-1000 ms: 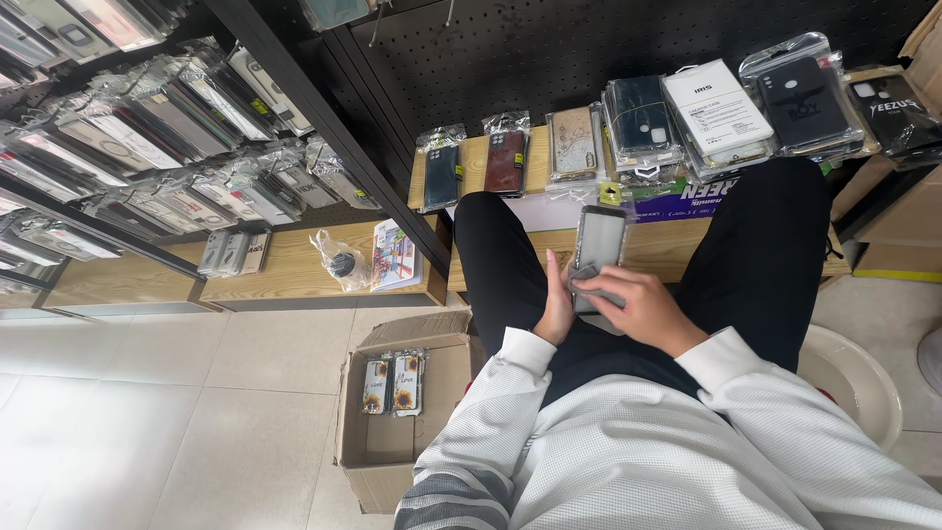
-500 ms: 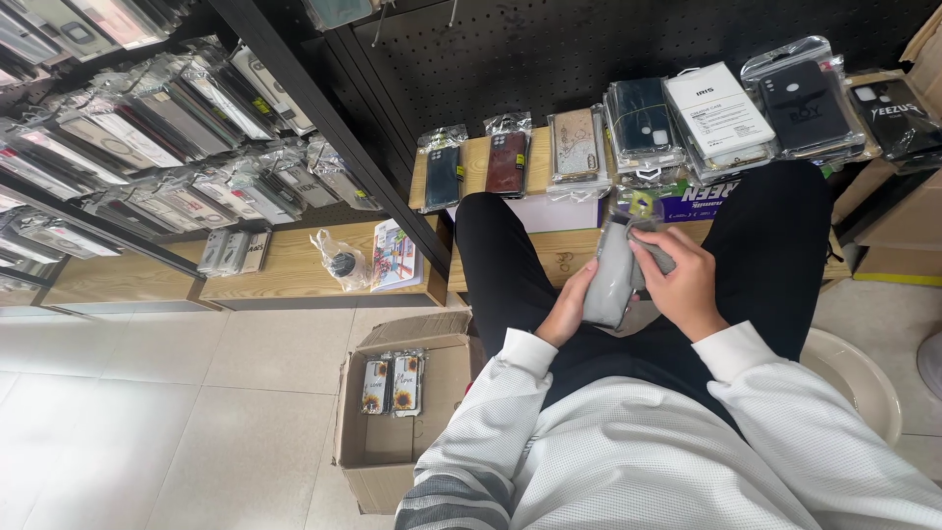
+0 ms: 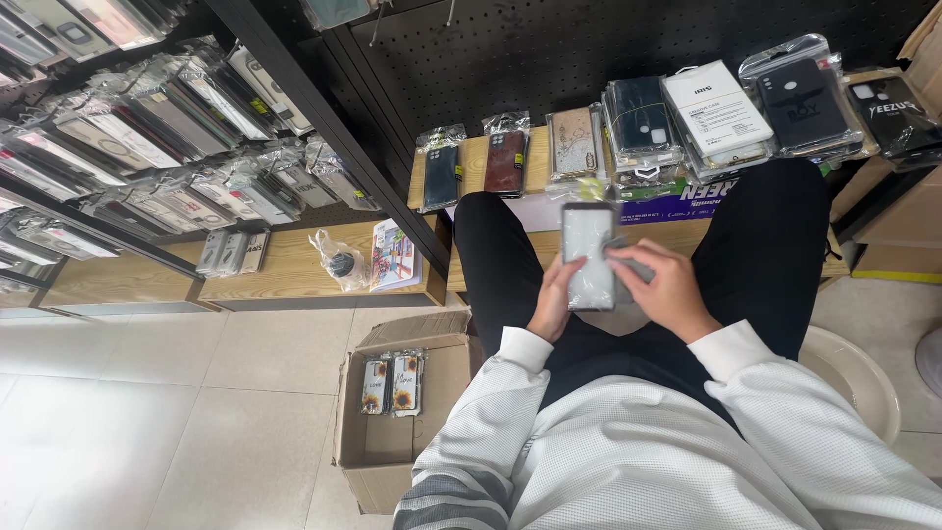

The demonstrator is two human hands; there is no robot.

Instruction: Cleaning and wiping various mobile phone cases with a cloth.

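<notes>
I sit with black trousers and white sleeves. My left hand point(image 3: 552, 299) grips the lower left edge of a packaged phone case point(image 3: 588, 255), a flat grey and white rectangle in clear wrap, held upright above my lap. My right hand point(image 3: 667, 290) presses a small grey cloth point(image 3: 628, 263) against the case's right side. The case is blurred by motion.
A low wooden shelf point(image 3: 294, 280) ahead carries rows of packaged phone cases point(image 3: 638, 123). A rack of hanging cases point(image 3: 147, 128) fills the left. An open cardboard box point(image 3: 378, 412) with sunflower cases sits on the tiled floor. A pale basin point(image 3: 863, 383) stands at the right.
The case has turned from edge-on to facing me and risen slightly. My right hand with the cloth has shifted from the top of the case to its right side.
</notes>
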